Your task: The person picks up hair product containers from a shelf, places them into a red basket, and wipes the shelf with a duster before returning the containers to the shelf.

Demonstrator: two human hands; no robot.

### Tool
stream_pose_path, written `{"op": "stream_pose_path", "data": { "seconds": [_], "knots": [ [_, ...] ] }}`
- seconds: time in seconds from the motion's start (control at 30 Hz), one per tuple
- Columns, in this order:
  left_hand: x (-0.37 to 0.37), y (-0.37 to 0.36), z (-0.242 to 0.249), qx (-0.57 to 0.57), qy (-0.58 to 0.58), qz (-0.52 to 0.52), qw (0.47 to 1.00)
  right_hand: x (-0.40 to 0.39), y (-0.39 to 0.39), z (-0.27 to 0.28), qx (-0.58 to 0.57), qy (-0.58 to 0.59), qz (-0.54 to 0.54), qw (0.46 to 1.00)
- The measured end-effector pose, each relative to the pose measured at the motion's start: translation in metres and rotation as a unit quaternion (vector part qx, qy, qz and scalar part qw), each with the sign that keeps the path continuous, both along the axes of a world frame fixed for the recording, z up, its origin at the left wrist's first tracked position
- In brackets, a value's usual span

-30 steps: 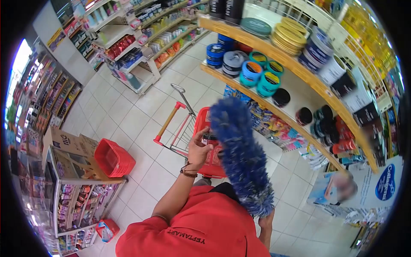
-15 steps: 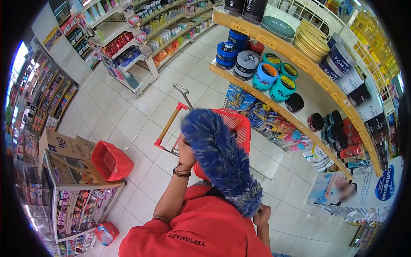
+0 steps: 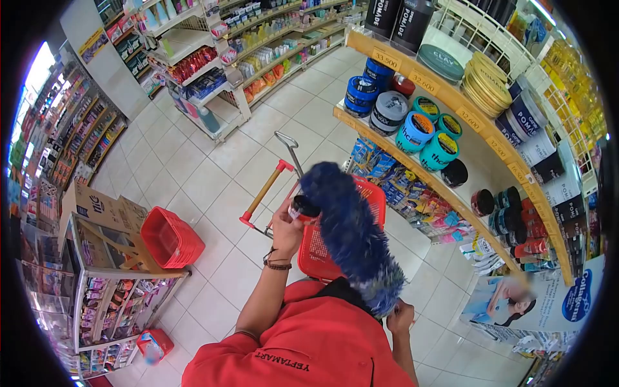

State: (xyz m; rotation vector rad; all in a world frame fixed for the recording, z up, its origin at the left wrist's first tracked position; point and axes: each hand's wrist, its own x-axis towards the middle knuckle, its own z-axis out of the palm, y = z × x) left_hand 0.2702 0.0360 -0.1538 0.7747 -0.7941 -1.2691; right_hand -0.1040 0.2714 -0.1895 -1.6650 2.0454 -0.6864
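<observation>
Floor tiles (image 3: 213,206) lie below. Your left hand (image 3: 287,231) clamps a jar (image 3: 306,206); your right hand (image 3: 402,317) grips the duster (image 3: 354,235), pointing to eleven o'clock.

1. On the upper wood-edged shelf (image 3: 446,94), ahead of me and to my right, I see 2 black pomade containers (image 3: 412,22), a green CLAY tin (image 3: 441,61) and a stack of yellow tins (image 3: 487,84).
2. The lower shelf (image 3: 412,168) bears 2 blue jars (image 3: 361,95), a grey WAX tub (image 3: 389,113), 4 blue-green jars (image 3: 414,134) and, near those, a black jar (image 3: 454,173).
3. On the pale tiled floor (image 3: 213,193) before me stands a trolley (image 3: 264,193); to my left stands a white-framed rack (image 3: 129,281).
4. That rack's top carries a cardboard carton (image 3: 97,205).
</observation>
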Motion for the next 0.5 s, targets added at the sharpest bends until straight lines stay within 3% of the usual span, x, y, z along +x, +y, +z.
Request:
{"op": "stream_pose_path", "data": {
  "seconds": [0.03,0.13,0.2,0.23,0.27,0.3,0.37,0.43,0.5],
  "knots": [
    [-0.006,0.000,0.006,-0.047,0.136,-0.046,0.989,0.003,-0.005,0.007,-0.004,0.002,0.001,1.000],
    [-0.013,-0.007,0.004,-0.001,0.098,-0.008,0.995,0.017,-0.013,0.026,0.034,0.039,-0.056,0.997],
    [-0.010,-0.007,-0.002,0.068,0.038,0.011,0.997,0.030,-0.018,0.038,-0.054,-0.091,0.037,0.994],
    [-0.005,-0.006,-0.005,0.117,-0.010,0.021,0.993,0.031,-0.016,0.035,-0.054,-0.092,0.029,0.994],
    [-0.005,-0.009,-0.024,0.073,-0.108,0.070,0.989,0.029,-0.015,0.027,-0.018,-0.063,0.028,0.997],
    [-0.006,-0.012,-0.018,0.070,-0.111,0.059,0.990,0.027,-0.014,0.018,0.018,-0.034,0.025,0.999],
    [-0.009,-0.016,-0.002,-0.017,0.006,0.006,1.000,0.021,-0.008,0.004,0.009,-0.041,-0.004,0.999],
    [-0.011,-0.022,0.010,-0.014,-0.023,0.003,1.000,0.026,-0.009,0.022,0.095,0.051,-0.096,0.990],
    [-0.020,-0.024,0.032,-0.011,-0.058,0.024,0.998,0.023,-0.002,0.019,0.096,0.035,-0.097,0.990]
  ]
}}
